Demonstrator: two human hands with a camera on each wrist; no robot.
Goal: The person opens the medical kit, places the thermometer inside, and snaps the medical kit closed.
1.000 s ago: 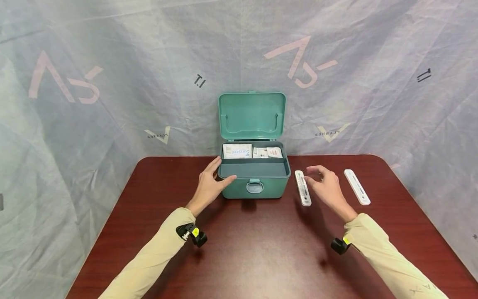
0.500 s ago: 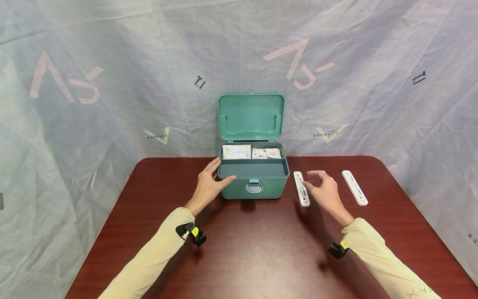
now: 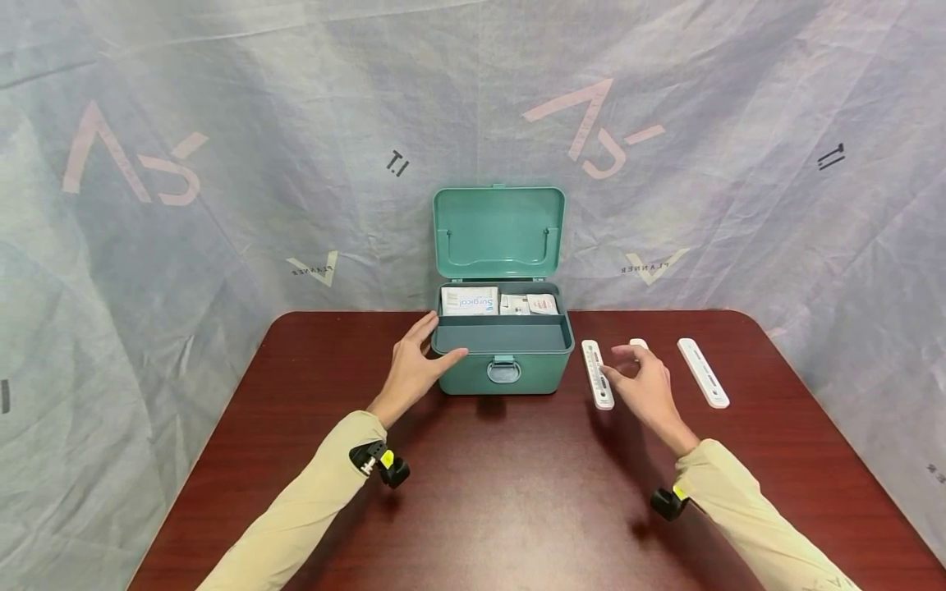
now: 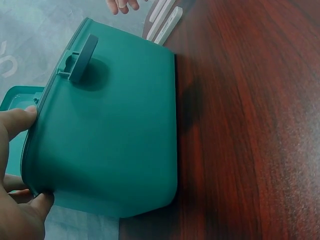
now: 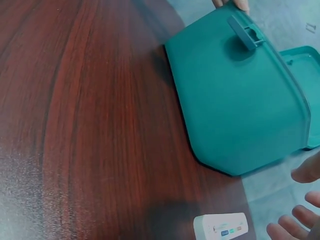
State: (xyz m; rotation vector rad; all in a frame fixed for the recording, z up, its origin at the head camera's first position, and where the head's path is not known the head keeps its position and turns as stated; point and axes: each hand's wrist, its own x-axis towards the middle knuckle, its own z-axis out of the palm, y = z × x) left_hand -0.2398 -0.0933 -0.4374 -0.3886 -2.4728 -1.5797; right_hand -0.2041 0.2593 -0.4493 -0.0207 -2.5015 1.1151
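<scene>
A teal first-aid box (image 3: pixel 461 374) stands on the table with its lid (image 3: pixel 499 234) raised. My left hand (image 3: pixel 411 368) holds its left front corner, thumb over the front rim and fingers along the side; the left wrist view shows this grip on the box (image 4: pixel 110 130). To the right, my right hand (image 3: pixel 647 392) hovers with parted, loosely bent fingers and nothing between them. Its thumb overlaps the edge of a white thermometer (image 3: pixel 598 386) beside the box. Behind that hand shows the end of another white piece (image 3: pixel 638 342), mostly hidden.
Farther right lies another white thermometer (image 3: pixel 703 373). The box's back compartment holds a packet marked Surgical (image 3: pixel 470 301) and small white sachets (image 3: pixel 528 304); a divider separates it from the bare front tray (image 3: pixel 499 336). A grey printed sheet (image 3: pixel 332 148) hangs behind the dark red table (image 3: pixel 488 492).
My right hand has come slightly down and nearer to me beside the thermometer, uncovering a white end behind it. The left hand has stayed at the box's corner.
</scene>
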